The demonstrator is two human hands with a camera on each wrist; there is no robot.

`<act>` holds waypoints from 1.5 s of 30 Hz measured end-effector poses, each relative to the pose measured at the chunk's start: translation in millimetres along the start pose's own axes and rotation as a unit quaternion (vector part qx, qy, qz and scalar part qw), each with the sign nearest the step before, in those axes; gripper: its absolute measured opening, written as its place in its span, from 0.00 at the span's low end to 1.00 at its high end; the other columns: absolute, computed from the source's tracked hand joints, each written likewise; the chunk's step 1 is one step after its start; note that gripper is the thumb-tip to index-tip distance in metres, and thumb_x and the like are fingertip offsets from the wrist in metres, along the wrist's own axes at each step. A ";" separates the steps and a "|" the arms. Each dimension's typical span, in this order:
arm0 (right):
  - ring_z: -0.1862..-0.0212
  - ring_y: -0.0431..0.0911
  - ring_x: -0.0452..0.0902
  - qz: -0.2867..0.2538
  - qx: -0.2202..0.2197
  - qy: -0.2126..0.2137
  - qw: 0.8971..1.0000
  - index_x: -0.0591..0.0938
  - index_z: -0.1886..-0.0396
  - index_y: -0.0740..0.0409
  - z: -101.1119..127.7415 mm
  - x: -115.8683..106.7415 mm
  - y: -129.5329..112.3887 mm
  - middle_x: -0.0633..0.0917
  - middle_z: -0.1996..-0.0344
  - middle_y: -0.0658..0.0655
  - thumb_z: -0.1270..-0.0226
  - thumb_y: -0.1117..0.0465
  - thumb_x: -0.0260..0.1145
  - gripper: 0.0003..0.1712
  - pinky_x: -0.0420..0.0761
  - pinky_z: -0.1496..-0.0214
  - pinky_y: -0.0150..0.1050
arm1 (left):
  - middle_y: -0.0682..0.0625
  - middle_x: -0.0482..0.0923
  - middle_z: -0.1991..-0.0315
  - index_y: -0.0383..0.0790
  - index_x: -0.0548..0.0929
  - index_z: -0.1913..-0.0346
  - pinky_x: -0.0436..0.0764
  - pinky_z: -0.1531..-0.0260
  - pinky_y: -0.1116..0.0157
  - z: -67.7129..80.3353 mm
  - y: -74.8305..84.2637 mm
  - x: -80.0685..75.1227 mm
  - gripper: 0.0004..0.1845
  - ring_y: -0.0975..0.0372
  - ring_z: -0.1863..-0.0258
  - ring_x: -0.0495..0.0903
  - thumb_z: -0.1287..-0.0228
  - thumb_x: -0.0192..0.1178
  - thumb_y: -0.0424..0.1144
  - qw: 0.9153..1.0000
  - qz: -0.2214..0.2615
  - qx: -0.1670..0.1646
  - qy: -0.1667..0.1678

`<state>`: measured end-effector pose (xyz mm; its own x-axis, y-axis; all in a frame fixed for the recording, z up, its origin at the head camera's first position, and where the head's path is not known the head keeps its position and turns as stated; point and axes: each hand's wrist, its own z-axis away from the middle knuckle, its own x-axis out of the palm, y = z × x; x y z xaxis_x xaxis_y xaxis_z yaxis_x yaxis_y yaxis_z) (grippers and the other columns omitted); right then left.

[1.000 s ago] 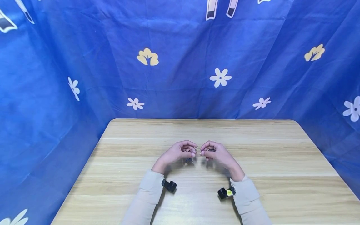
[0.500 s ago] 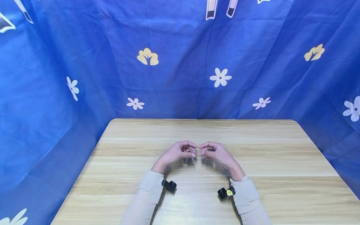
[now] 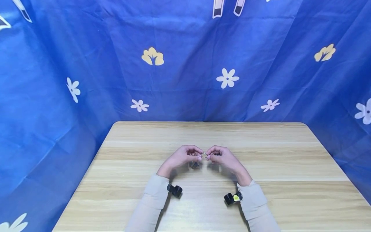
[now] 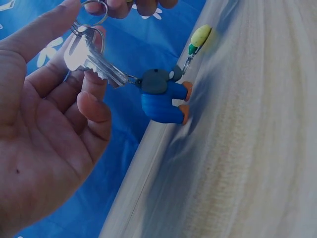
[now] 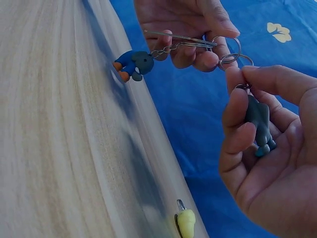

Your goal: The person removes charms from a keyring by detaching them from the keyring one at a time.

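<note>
Above the middle of the wooden table, my left hand and right hand face each other, fingertips nearly touching. My left thumb and fingers pinch a metal key ring, from which silver keys hang. A chain joins them to a blue-and-grey elephant charm. In the right wrist view, my right fingers pinch another metal ring; its grey figurine hangs against the palm. Both rings overlap in that view; whether they are linked, I cannot tell. A yellow charm appears low by the table; its attachment is unclear.
The pale wood-grain table stretches out on all sides of the hands. Blue curtains with white flowers enclose its back and sides. A small black camera sits on my left wrist and another on my right.
Both hands stay nearly in place, with slight finger movement. The ring between the fingertips shows more plainly now. The head view has tilted slightly downward.
</note>
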<state>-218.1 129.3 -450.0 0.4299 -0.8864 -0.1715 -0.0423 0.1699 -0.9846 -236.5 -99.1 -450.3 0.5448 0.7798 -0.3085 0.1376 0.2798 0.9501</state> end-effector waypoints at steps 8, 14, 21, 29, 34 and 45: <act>0.63 0.46 0.80 0.024 -0.006 -0.019 1.000 0.78 0.52 0.70 -0.7 -0.1 3.6 0.84 0.68 0.49 0.36 0.64 0.63 0.16 0.82 0.61 0.36 | 0.47 0.83 0.62 0.35 0.81 0.50 0.79 0.57 0.66 -0.2 0.4 1.6 0.17 0.64 0.64 0.80 0.41 0.66 0.38 1.000 0.010 -0.003 -0.001; 0.72 0.40 0.75 0.033 -0.011 -0.017 0.999 0.79 0.54 0.70 -0.8 1.1 2.6 0.83 0.69 0.56 0.33 0.63 0.61 0.14 0.77 0.69 0.33 | 0.48 0.82 0.62 0.36 0.81 0.49 0.80 0.57 0.66 -0.2 -0.1 3.0 0.17 0.64 0.64 0.80 0.41 0.66 0.37 1.000 0.007 0.008 -0.012; 0.76 0.38 0.72 0.008 -0.015 -0.009 1.000 0.77 0.54 0.74 0.7 1.0 1.6 0.82 0.72 0.59 0.32 0.66 0.58 0.14 0.74 0.73 0.30 | 0.47 0.81 0.61 0.37 0.80 0.46 0.79 0.56 0.66 1.9 1.0 3.2 0.19 0.63 0.62 0.79 0.41 0.65 0.36 1.000 -0.007 0.009 -0.022; 0.77 0.36 0.70 0.002 -0.019 0.001 1.000 0.77 0.55 0.74 1.6 0.1 3.3 0.81 0.75 0.51 0.32 0.65 0.58 0.14 0.73 0.73 0.30 | 0.50 0.80 0.63 0.31 0.77 0.46 0.78 0.59 0.71 3.0 4.1 5.5 0.20 0.65 0.64 0.77 0.41 0.64 0.31 0.999 0.010 0.022 -0.044; 0.78 0.36 0.70 -0.003 -0.025 0.006 1.000 0.77 0.55 0.73 2.2 0.1 2.7 0.81 0.76 0.48 0.32 0.65 0.58 0.13 0.74 0.74 0.30 | 0.50 0.80 0.63 0.30 0.78 0.47 0.79 0.57 0.70 4.4 5.9 6.8 0.18 0.65 0.63 0.78 0.39 0.62 0.32 0.999 0.016 0.019 -0.032; 0.76 0.37 0.71 -0.019 -0.038 0.005 0.999 0.76 0.55 0.73 4.8 2.8 -2.8 0.82 0.75 0.48 0.32 0.66 0.58 0.13 0.75 0.73 0.29 | 0.47 0.83 0.60 0.32 0.80 0.51 0.79 0.50 0.59 4.4 3.9 6.8 0.15 0.59 0.60 0.82 0.35 0.61 0.39 1.000 0.014 0.016 -0.011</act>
<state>-212.4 128.4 -447.5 0.4231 -0.8961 -0.1343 -0.0949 0.1036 -0.9901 -228.6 -95.2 -448.6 0.5671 0.7744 -0.2804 0.1483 0.2389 0.9597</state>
